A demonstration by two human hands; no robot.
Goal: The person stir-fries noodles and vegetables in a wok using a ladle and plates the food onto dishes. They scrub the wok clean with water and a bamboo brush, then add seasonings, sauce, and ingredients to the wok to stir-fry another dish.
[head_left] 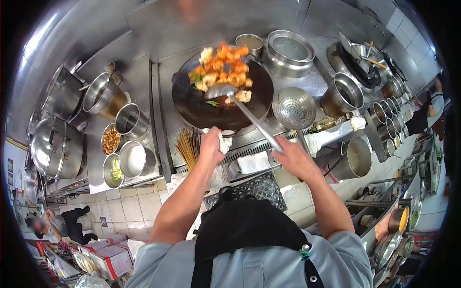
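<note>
My left hand (212,146) is closed round a white cloth (224,142) at the near edge of a dark wok (257,96); the wok's handle is hidden under cloth and fingers. My right hand (292,156) grips the lower end of a long metal ladle (253,118). The ladle's bowl rests over the middle of the wok, against orange and pale food pieces (223,69). These pieces are heaped at the wok's far side, some seemingly in the air above it. A green leaf lies beside the ladle bowl.
Right of the wok sits a perforated strainer (294,108), with a lidded pot (290,50) behind. Several metal pots stand left, near a bowl of nuts (111,140). Bamboo sticks (186,148) stand by my left hand. One person (62,225) sits at lower left; another (429,113) stands far right.
</note>
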